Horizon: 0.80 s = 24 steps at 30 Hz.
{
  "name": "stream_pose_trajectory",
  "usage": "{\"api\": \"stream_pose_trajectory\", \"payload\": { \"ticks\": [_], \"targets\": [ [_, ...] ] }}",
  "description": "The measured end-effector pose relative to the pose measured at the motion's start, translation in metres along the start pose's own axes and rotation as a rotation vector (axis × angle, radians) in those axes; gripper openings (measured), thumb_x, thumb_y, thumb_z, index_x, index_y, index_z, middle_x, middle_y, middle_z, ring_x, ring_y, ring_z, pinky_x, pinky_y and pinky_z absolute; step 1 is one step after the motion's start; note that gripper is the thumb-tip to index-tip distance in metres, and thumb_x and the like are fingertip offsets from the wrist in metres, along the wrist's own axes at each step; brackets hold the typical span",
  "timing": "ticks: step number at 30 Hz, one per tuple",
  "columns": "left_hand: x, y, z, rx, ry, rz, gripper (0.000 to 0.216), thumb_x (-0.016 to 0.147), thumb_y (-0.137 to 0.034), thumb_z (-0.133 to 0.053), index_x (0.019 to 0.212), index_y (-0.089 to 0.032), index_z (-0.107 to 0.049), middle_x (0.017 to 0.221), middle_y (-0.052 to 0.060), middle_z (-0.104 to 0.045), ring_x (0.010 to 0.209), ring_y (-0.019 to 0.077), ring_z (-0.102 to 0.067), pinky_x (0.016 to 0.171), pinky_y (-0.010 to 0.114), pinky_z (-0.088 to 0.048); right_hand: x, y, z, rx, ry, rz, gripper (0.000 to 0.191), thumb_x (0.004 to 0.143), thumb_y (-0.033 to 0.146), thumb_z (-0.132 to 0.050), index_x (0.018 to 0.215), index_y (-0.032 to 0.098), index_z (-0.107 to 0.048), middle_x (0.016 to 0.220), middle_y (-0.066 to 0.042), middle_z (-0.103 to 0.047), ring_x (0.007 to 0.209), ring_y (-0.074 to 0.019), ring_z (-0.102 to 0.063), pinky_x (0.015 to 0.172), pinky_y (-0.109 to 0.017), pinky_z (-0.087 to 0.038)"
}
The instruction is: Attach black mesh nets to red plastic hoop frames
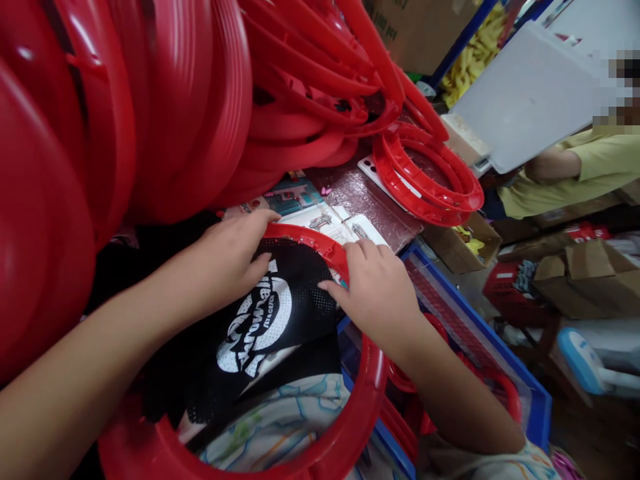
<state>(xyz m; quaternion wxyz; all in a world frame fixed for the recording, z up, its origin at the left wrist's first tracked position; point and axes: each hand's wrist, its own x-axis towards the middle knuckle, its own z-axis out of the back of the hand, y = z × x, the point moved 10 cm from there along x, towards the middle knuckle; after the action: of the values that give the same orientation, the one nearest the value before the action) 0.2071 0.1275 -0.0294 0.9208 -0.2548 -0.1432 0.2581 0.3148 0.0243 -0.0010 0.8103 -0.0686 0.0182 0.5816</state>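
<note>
A large red plastic ring [373,373] lies tilted in front of me, with a black mesh fabric [280,313] bearing a round white logo stretched across its upper half. My left hand [233,257] presses the mesh against the ring's far rim, fingers reaching over the edge. My right hand [377,290] lies on the ring's right side, its fingertips pinching the mesh at the rim. Below the mesh the ring's opening shows light patterned clothing.
A big stack of red rings [165,100] hangs close at the upper left. More red rings [430,177] lie on the table beyond. A blue crate [520,373] with red rings stands at the right. A person in a yellow shirt [575,173] sits at the far right.
</note>
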Motion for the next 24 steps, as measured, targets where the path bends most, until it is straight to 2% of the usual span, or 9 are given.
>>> {"api": "stream_pose_trajectory", "payload": {
  "ticks": [2, 4, 9, 14, 18, 22, 24],
  "targets": [
    [0.0, 0.001, 0.002, -0.004, 0.012, 0.022, 0.048, 0.079, -0.024, -0.046, 0.124, -0.008, -0.047, 0.123, 0.02, -0.058, 0.115, 0.0339, -0.055, 0.098, 0.051, -0.044, -0.004, -0.007, -0.01, 0.003, 0.081, 0.0, 0.047, 0.075, 0.039, -0.072, 0.108, 0.01, -0.057, 0.104, -0.017, -0.062, 0.096, -0.0341, -0.057, 0.081, -0.043, -0.045],
    [0.0, 0.002, 0.003, 0.002, 0.031, 0.02, 0.047, 0.079, -0.023, -0.045, 0.123, -0.009, -0.048, 0.127, 0.019, -0.056, 0.117, 0.034, -0.053, 0.099, 0.05, -0.044, -0.003, -0.011, -0.016, 0.061, 0.11, 0.031, 0.039, 0.079, 0.028, -0.067, 0.113, 0.01, -0.056, 0.105, -0.016, -0.064, 0.097, -0.0308, -0.058, 0.083, -0.041, -0.045],
    [-0.005, 0.011, 0.008, 0.049, 0.058, 0.025, 0.056, 0.081, -0.031, -0.049, 0.133, -0.014, -0.041, 0.137, 0.017, -0.049, 0.126, 0.0355, -0.046, 0.104, 0.052, -0.039, 0.02, -0.011, -0.011, 0.207, 0.055, 0.153, 0.037, 0.082, 0.018, -0.06, 0.118, 0.011, -0.056, 0.112, -0.014, -0.064, 0.104, -0.0267, -0.057, 0.09, -0.038, -0.042],
    [-0.007, 0.021, 0.014, 0.028, 0.061, 0.07, 0.058, 0.08, -0.045, -0.052, 0.129, -0.015, -0.046, 0.128, 0.015, -0.055, 0.12, 0.033, -0.051, 0.102, 0.051, -0.041, 0.05, 0.002, -0.005, 0.228, -0.006, 0.297, 0.037, 0.081, 0.018, -0.06, 0.118, 0.018, -0.057, 0.106, -0.009, -0.066, 0.098, -0.0233, -0.058, 0.087, -0.034, -0.04],
    [-0.002, 0.02, 0.009, -0.027, 0.01, 0.111, 0.043, 0.083, -0.036, -0.047, 0.119, -0.014, -0.053, 0.12, 0.015, -0.059, 0.115, 0.0306, -0.054, 0.1, 0.048, -0.043, 0.062, 0.025, -0.002, 0.179, -0.08, 0.397, 0.029, 0.084, 0.019, -0.056, 0.113, 0.017, -0.059, 0.1, -0.008, -0.066, 0.094, -0.0224, -0.056, 0.085, -0.034, -0.039],
    [0.0, 0.019, 0.004, -0.095, -0.066, 0.155, 0.034, 0.083, -0.024, -0.043, 0.111, -0.01, -0.057, 0.116, 0.017, -0.061, 0.112, 0.0294, -0.056, 0.1, 0.047, -0.042, 0.051, 0.035, 0.016, 0.15, -0.256, 0.33, 0.019, 0.087, 0.024, -0.053, 0.096, 0.011, -0.064, 0.107, -0.015, -0.062, 0.1, -0.0266, -0.051, 0.087, -0.038, -0.038],
    [0.0, 0.019, 0.004, -0.15, -0.085, 0.173, 0.033, 0.082, -0.022, -0.044, 0.11, -0.011, -0.057, 0.116, 0.016, -0.061, 0.112, 0.0291, -0.056, 0.1, 0.048, -0.042, 0.043, 0.041, 0.011, 0.205, -0.182, 0.3, 0.023, 0.088, 0.031, -0.054, 0.093, 0.011, -0.065, 0.101, -0.015, -0.063, 0.096, -0.0263, -0.053, 0.084, -0.038, -0.04]
  ]
}}
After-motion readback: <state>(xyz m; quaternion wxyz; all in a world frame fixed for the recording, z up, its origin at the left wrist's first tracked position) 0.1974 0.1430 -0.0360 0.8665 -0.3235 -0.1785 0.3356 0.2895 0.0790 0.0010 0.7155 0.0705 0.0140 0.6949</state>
